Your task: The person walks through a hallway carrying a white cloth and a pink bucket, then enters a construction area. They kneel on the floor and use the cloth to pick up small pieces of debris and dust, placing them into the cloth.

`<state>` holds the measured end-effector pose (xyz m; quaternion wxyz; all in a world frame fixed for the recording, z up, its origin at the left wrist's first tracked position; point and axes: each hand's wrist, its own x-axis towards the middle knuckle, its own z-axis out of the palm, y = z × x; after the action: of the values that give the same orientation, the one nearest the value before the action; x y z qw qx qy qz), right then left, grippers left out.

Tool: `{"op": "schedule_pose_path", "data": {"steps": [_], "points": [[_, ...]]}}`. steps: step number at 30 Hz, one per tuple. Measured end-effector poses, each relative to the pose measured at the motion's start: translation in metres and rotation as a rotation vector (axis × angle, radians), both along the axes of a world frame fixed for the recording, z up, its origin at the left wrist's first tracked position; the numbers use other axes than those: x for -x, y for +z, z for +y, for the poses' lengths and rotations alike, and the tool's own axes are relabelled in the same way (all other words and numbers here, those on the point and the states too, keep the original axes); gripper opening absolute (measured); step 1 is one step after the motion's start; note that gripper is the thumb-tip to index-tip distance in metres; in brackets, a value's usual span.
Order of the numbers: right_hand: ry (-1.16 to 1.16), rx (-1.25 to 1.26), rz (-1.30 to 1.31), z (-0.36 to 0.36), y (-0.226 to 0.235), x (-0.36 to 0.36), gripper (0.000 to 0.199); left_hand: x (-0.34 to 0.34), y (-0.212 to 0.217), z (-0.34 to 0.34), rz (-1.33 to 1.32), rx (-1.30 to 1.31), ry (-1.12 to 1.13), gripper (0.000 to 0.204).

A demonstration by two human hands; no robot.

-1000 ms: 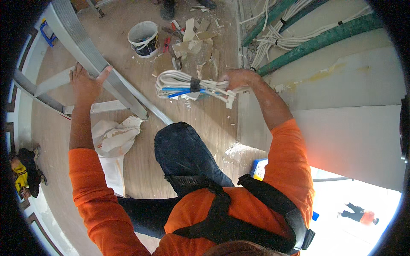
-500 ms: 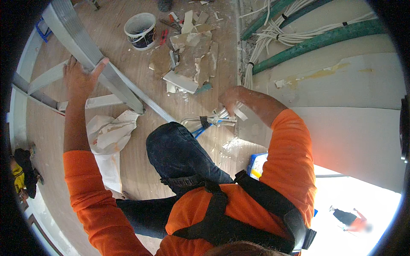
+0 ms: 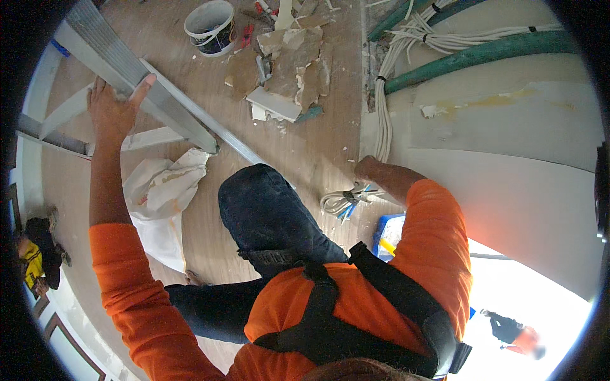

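Observation:
My left hand (image 3: 116, 111) grips the side rail of an aluminium stepladder (image 3: 165, 108), its thumb over one edge and its fingers by the other. Low on the right, by the wall, my right hand (image 3: 373, 170) is closed on a bundle of pale cables (image 3: 385, 130) that runs down the wall. Just below that hand hangs or lies the looped end of the bundle (image 3: 333, 203), with a dark tie round it and some blue strands. My forearm and wrist partly hide the right fingers' hold.
Broken plasterboard (image 3: 292, 63) lies ahead beside a white bucket (image 3: 210, 28). A white sack (image 3: 165, 197) lies near the ladder's foot. A blue container (image 3: 385, 236) stands by my right arm. Green conduits (image 3: 476, 60) cross the wall. Another person (image 3: 511, 330) is at the lower right.
My right hand and the looped cable end have moved right and nearer me, towards the blue container. The cables from the wall now run straighter to the hand. My left hand stays on the ladder.

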<state>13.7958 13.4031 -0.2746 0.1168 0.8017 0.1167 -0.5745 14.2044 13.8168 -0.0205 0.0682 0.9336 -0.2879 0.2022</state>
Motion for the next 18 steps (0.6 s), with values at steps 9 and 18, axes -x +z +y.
{"op": "schedule_pose_path", "data": {"steps": [9,18], "points": [[-0.414,-0.286,-0.602,-0.063,-0.140,0.079,0.015,-0.042,-0.020,0.034,-0.017,-0.246,0.085,0.076],[-0.353,-0.139,-0.162,-0.040,-0.093,0.022,0.025,-0.036,-0.015,0.032,0.058,-0.386,0.052,0.086]]}}
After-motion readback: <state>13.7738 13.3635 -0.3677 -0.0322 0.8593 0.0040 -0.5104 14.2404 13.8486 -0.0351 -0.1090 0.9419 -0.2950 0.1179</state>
